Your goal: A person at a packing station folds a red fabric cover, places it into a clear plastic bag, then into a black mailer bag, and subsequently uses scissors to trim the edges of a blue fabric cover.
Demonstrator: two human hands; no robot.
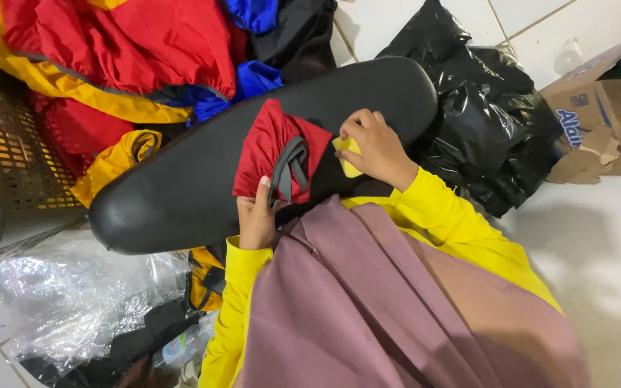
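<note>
Closest to you, a mauve cloth (397, 309) drapes over your lap and fills the lower middle of the view, with your yellow sleeves (454, 215) coming out on either side of it. Just beyond its upper edge, your left hand (256, 219) pinches the near edge of a folded red garment (271, 147), thumb pressed on top of the fabric beside its grey strap (289, 169). Your right hand (375, 147) is curled narrow around a small yellow piece (348, 154), fingertips bent down onto it just beside the red garment's right edge.

Both hands and the red garment rest on a long black padded board (181, 194), which runs slantwise from the lower left up to the right; the garment lies near the board's middle, toward its near edge.

Left of you, on the tiled floor (612, 237), crumpled clear plastic wrap (73, 302) lies below the board's rounded left end. A mesh basket (8, 158) stands at the left edge. Beyond the board, a heap of red, yellow and blue garments (131, 57) piles against its far edge. To the far right sit a black plastic bag (483, 122) and, past it, a torn cardboard box (601, 122).
</note>
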